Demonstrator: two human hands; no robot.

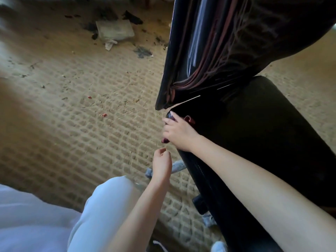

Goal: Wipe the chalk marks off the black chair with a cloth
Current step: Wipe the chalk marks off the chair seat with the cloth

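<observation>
1. nearest, at 7 o'clock, a knee in pale light-blue trousers (pixel 107 202) rises from the bottom edge.
2. the left hand (pixel 161 163), just left of centre, has its fingers loosely curled with thumb and fingertips close together; whether it pinches anything cannot be told.
3. the right hand (pixel 179 132), just above it, curls over the near left corner of the seat, gripping a dark red cloth (pixel 189 119) that peeks out above and below the fingers.
4. the glossy black padded chair (pixel 263 128) fills the 1 to 5 o'clock side; its shiny backrest shows reddish and pale whitish streaks running lengthwise.
5. beyond, a tan woven carpet (pixel 81 110) carries dark debris.
6. at 11 o'clock lies a crumpled whitish sheet (pixel 114 30).
</observation>
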